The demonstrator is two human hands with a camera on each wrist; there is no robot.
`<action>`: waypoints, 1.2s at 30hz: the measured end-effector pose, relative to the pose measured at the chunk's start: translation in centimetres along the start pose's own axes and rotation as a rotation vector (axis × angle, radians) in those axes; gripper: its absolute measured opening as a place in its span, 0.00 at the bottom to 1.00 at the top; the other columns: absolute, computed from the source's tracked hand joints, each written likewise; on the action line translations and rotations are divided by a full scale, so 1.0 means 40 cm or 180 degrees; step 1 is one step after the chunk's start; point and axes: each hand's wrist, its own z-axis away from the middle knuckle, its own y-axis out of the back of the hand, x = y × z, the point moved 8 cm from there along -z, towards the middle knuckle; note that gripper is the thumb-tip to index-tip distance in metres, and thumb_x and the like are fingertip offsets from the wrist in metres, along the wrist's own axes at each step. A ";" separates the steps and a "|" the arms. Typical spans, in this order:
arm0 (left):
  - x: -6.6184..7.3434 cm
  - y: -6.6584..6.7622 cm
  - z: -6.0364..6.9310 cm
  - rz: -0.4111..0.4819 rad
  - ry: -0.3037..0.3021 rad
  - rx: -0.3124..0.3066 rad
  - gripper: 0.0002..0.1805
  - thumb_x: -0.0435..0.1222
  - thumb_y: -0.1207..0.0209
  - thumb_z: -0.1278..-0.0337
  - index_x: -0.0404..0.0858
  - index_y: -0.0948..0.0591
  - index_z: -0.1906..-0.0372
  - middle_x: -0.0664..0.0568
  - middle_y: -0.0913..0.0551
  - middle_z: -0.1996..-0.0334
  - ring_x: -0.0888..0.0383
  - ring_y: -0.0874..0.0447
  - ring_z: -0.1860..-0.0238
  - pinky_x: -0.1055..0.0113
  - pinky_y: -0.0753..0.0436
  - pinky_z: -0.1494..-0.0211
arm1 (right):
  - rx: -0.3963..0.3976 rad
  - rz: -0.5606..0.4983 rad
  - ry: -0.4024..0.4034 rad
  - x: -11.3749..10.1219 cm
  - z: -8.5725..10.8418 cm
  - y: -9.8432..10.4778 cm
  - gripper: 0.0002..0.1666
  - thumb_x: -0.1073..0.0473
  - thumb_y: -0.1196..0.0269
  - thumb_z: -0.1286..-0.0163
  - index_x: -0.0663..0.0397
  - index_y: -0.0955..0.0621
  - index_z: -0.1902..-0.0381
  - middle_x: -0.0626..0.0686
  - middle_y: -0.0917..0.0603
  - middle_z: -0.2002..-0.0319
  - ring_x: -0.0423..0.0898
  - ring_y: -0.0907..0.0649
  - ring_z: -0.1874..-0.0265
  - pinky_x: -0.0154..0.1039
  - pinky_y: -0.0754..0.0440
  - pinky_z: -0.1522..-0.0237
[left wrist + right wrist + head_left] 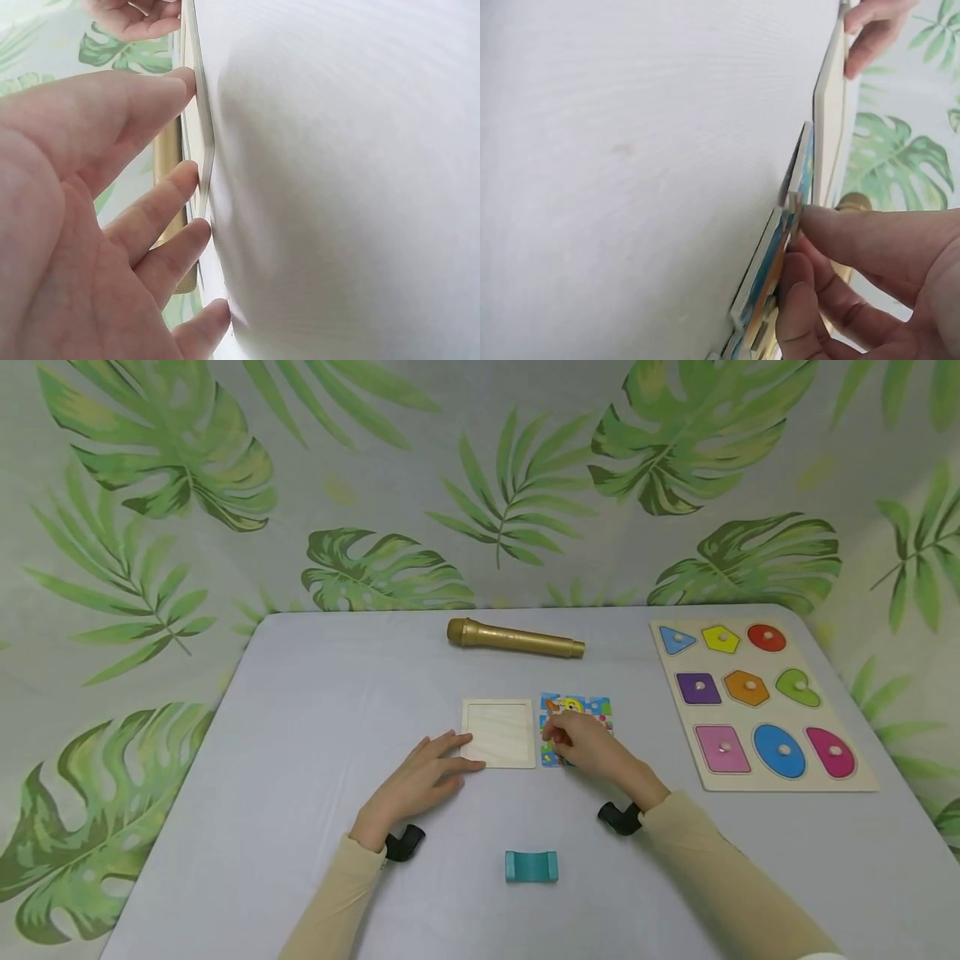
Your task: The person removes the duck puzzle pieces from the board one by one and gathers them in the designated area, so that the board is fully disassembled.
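Observation:
A shallow square wooden puzzle frame (pixel 498 735) lies bare side up on the white table. My left hand (pixel 420 781) touches its left edge and near corner with spread, fairly straight fingers; the left wrist view shows the fingertips along the frame's edge. Just right of it lies a colourful jigsaw puzzle (pixel 597 706), partly covered by my right hand (pixel 592 745). Thumb and curled fingers of that hand pinch a small puzzle piece (pixel 793 208), raised slightly above neighbouring pieces (pixel 759 262). The piece's picture is hidden by the fingers.
A gold microphone (pixel 517 638) lies behind the puzzle. On the right is a wooden shape board (pixel 765 710) with several knobbed coloured shapes. A teal block with a curved-in top (pixel 531 867) sits near the front. Leaf-patterned cloth (pixel 517 485) hangs behind the table.

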 end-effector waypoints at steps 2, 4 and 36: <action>0.000 0.001 0.000 -0.0003 0.0001 0.0007 0.17 0.36 0.45 0.33 0.44 0.20 0.42 0.42 0.36 0.31 0.42 0.47 0.29 0.39 0.48 0.32 | 0.0019 -0.0020 0.0014 0.001 0.002 0.000 0.04 0.72 0.37 0.38 0.60 0.19 0.66 0.47 0.25 0.75 0.43 0.27 0.73 0.36 0.27 0.71; -0.001 0.002 -0.001 -0.0007 0.0005 0.0015 0.17 0.36 0.45 0.33 0.44 0.20 0.42 0.42 0.36 0.31 0.42 0.47 0.29 0.39 0.48 0.32 | 0.0037 -0.0038 0.0040 0.003 0.002 0.000 0.04 0.72 0.37 0.38 0.60 0.20 0.67 0.47 0.25 0.75 0.42 0.27 0.74 0.35 0.27 0.71; 0.008 0.006 0.000 0.0018 0.0005 0.0094 0.17 0.35 0.44 0.34 0.44 0.20 0.42 0.42 0.36 0.32 0.42 0.45 0.30 0.39 0.48 0.32 | 0.0014 0.0068 0.0125 0.033 0.066 0.025 0.16 0.75 0.32 0.49 0.60 0.21 0.63 0.50 0.23 0.66 0.47 0.26 0.66 0.41 0.23 0.62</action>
